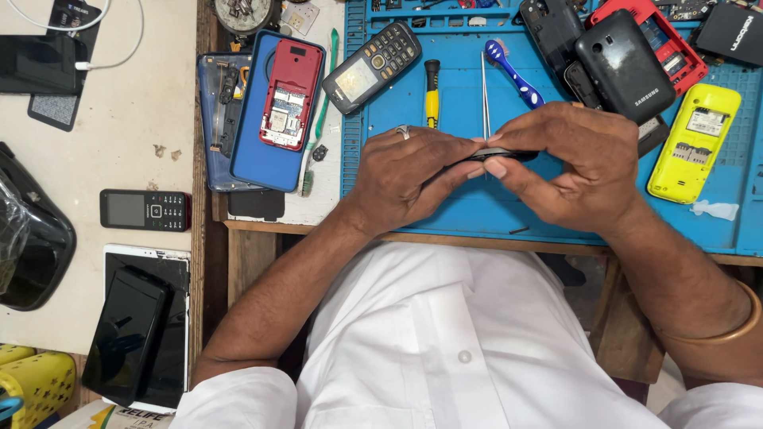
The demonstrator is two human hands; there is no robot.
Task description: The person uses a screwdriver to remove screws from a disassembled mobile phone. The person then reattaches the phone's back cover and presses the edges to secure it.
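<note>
Both hands pinch one thin black phone part, seen edge-on, held above the blue work mat. Left hand grips its left end with thumb and fingers, right hand closes over the right end. Long axis runs left-right between them; neither hand is nearer. Just behind: tweezers, yellow-handled screwdriver, blue tool. Yellow phone shell lies right, red opened phone left. Nothing blocks the hands.

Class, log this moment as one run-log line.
left hand: pinches thin black part | right hand: pinches same part | under: blue mat | behind: tweezers
</note>
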